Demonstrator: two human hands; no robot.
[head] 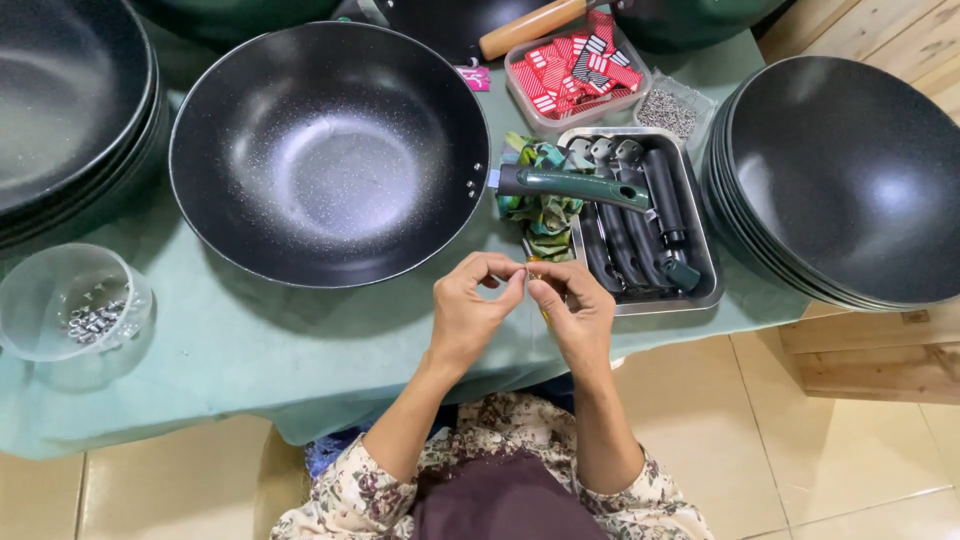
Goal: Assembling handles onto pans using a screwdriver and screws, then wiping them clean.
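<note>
Green-clothed table [300, 350] over tan floor tiles [800, 450]

Cookware assembly workshop, stacked woks [840, 180], tray of handles [640, 215]

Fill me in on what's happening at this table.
A person sits at a table with a green cloth, left hand and right hand pinched together on a small part, too small to identify. Just beyond the hands lies a black wok with a green handle. A metal tray of spare handles sits to the right, and a clear bowl of small metal fittings to the left.
</note>
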